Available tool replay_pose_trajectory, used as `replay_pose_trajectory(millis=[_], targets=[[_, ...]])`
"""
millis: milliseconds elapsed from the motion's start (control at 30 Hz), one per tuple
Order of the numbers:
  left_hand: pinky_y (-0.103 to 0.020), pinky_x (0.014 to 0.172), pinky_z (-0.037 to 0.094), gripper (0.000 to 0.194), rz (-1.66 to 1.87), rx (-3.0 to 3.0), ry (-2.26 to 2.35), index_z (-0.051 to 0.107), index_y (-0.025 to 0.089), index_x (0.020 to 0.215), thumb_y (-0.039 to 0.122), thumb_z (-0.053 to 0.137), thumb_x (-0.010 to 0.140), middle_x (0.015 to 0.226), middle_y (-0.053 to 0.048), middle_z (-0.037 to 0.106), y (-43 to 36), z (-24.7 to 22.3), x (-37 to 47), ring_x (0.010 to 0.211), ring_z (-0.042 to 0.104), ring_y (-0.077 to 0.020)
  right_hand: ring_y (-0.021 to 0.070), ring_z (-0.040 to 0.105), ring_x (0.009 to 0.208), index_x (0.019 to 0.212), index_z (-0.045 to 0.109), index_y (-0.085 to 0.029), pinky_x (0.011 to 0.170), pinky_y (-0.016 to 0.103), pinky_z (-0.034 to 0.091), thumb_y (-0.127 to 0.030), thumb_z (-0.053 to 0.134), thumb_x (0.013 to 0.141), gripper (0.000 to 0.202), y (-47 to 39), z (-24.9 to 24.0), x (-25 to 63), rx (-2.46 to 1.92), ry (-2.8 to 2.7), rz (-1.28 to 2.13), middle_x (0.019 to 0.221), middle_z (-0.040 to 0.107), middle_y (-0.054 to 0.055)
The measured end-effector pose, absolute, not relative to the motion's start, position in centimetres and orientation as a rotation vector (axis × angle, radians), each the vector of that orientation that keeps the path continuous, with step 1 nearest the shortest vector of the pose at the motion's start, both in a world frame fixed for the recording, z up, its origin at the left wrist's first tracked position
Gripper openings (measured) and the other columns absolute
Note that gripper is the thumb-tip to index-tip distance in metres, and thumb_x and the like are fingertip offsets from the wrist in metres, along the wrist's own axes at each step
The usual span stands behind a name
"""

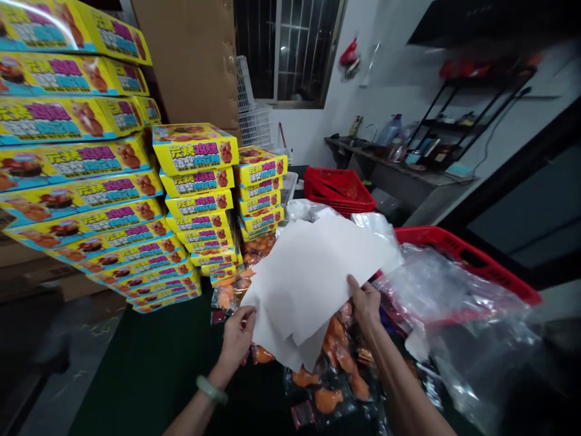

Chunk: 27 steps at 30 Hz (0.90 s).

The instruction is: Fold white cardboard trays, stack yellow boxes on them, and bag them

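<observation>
Several white sheets of paper (299, 272), fanned and overlapping, are held over the table. My left hand (238, 336) is closed, thumb and fingers pinching the sheets' left edge. On the right side my right hand (367, 303) grips the paper, its thumb on top and its other fingers hidden beneath. Under and around the paper lie small clear packets with orange, drumstick-shaped pieces (327, 399). The sheets cover part of that pile. A pale green bangle (212, 390) circles my left wrist.
Tall stacks of yellow printed boxes (118, 200) and shorter stacks (195, 151) stand at the left and back. To the right, clear plastic bags (454, 290) spill over a red basket (472, 248). More red baskets (338, 188) are stacked behind. Dark green cloth (154, 369) covers the table.
</observation>
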<state>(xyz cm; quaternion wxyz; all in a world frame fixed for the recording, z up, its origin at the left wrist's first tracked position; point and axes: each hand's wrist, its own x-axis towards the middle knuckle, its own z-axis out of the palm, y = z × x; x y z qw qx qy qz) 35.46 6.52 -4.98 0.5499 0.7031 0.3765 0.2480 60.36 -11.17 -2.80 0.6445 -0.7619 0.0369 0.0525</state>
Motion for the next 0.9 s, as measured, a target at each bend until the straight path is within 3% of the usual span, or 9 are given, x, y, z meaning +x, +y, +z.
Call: replay_pose_trajectory(millis=[67,233,367,467,567,633,767,900], targets=[[-0.027,0.049,0.048,0.041,0.576,1.612,0.931,0.063,0.014,0.081,0.051,0.055,0.066,0.072,-0.007,0.064,7.7,-4.6,34.2,0.068,0.062,-0.0211,0.0143,0.054,0.056,0.075,0.056,-0.015,0.053,0.027,0.045,-0.056,0.063,0.054,0.046,-11.3,-1.8,60.4,-1.681,0.056,0.120,0.063,0.061,0.001],[-0.027,0.058,0.049,0.041,0.708,1.558,0.962,0.063,0.014,0.079,0.053,0.057,0.068,0.069,-0.004,0.064,9.5,-2.9,31.2,0.066,0.060,-0.0180,0.0098,0.045,0.047,0.073,0.053,-0.018,0.044,0.023,0.038,-0.052,0.066,0.058,0.040,-13.7,3.3,59.0,-1.647,-0.009,0.052,0.056,0.053,-0.005],[-0.025,0.059,0.047,0.047,0.656,1.448,0.942,0.064,0.012,0.084,0.057,0.058,0.071,0.083,-0.008,0.066,9.9,-1.3,29.2,0.075,0.060,-0.0184,0.0108,0.047,0.041,0.084,0.054,-0.026,0.035,0.024,0.034,-0.049,0.066,0.066,0.032,-17.4,8.2,55.9,-1.619,-0.025,0.125,0.066,0.060,0.000],[-0.026,0.059,0.048,0.060,0.481,1.212,0.765,0.064,0.011,0.093,0.066,0.051,0.073,0.097,-0.012,0.065,9.6,-0.4,27.2,0.083,0.061,-0.0216,0.0161,0.052,0.038,0.081,0.058,-0.029,0.032,0.028,0.037,-0.046,0.071,0.058,0.031,-18.3,9.0,52.1,-1.610,0.043,0.382,0.066,0.064,0.005],[-0.032,0.058,0.050,0.079,0.326,0.931,0.576,0.066,0.011,0.092,0.081,0.037,0.067,0.090,-0.014,0.067,9.0,0.0,23.6,0.082,0.063,-0.0263,0.0214,0.059,0.044,0.088,0.064,-0.027,0.041,0.032,0.047,-0.042,0.075,0.054,0.039,-15.6,6.6,47.2,-1.593,-0.028,0.746,0.065,0.067,0.006],[-0.034,0.059,0.051,0.078,0.335,0.837,0.623,0.068,0.013,0.082,0.083,0.046,0.058,0.079,-0.012,0.068,8.8,-0.5,20.3,0.075,0.064,-0.0264,0.0212,0.062,0.051,0.100,0.064,-0.023,0.048,0.033,0.050,-0.042,0.073,0.059,0.046,-12.2,3.8,44.1,-1.558,-0.198,0.970,0.071,0.069,0.006],[-0.028,0.050,0.047,0.055,0.447,0.875,0.947,0.066,0.012,0.073,0.057,0.078,0.044,0.068,-0.007,0.068,9.0,-3.8,13.3,0.055,0.060,-0.0189,0.0198,0.064,0.065,0.107,0.060,-0.016,0.057,0.030,0.050,-0.043,0.066,0.070,0.046,-4.7,-2.5,39.7,-1.482,-0.642,1.331,0.084,0.070,0.007],[-0.022,0.043,0.041,0.051,0.486,1.047,1.161,0.063,0.010,0.076,0.054,0.076,0.052,0.061,-0.005,0.065,10.1,-8.7,7.4,0.047,0.055,-0.0138,0.0167,0.061,0.063,0.093,0.060,-0.011,0.055,0.026,0.047,-0.040,0.063,0.071,0.037,0.5,-8.1,36.0,-1.589,-0.879,1.388,0.081,0.068,0.007]])
